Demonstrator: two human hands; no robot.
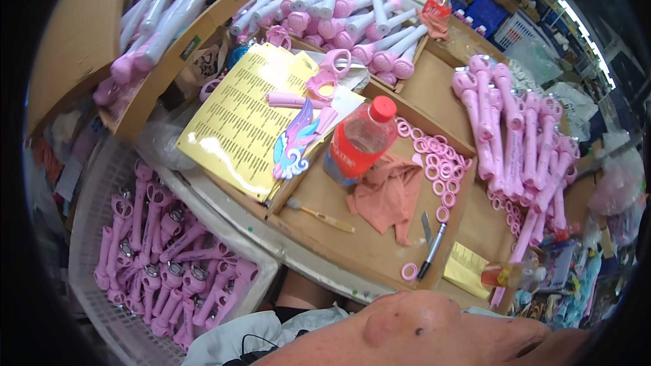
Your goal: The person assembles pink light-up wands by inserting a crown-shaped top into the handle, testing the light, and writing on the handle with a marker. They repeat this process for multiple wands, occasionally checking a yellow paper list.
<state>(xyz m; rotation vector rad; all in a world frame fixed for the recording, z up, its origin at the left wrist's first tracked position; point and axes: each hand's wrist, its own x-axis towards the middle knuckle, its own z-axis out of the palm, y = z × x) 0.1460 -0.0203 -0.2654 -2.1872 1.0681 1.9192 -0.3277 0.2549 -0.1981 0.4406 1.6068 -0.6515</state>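
Note:
Neither my left hand nor my right hand shows in the head view. On the workbench, a shallow cardboard tray (pixel 319 238) holds a clear bottle (pixel 358 148) with a red cap and label, beside a crumpled orange cloth (pixel 388 191). Small pink rings (pixel 444 169) lie along the tray's right side. A wooden-handled brush (pixel 325 218), a blade (pixel 426 228) and a marker pen (pixel 432 251) rest toward its front. Yellow printed label sheets (pixel 227 129) overlap the tray's left edge, with a purple and blue wing-shaped piece (pixel 293 149) and loose pink plastic parts (pixel 322 85) on top.
At the lower left stands a plastic crate (pixel 85 227) of pink handles (pixel 152 251). More pink handles (pixel 508 129) are piled at the right. White-and-pink wands (pixel 332 10) fill the back, and others stick out of a cardboard box (pixel 78 34). A second bottle (pixel 437 5) stands behind.

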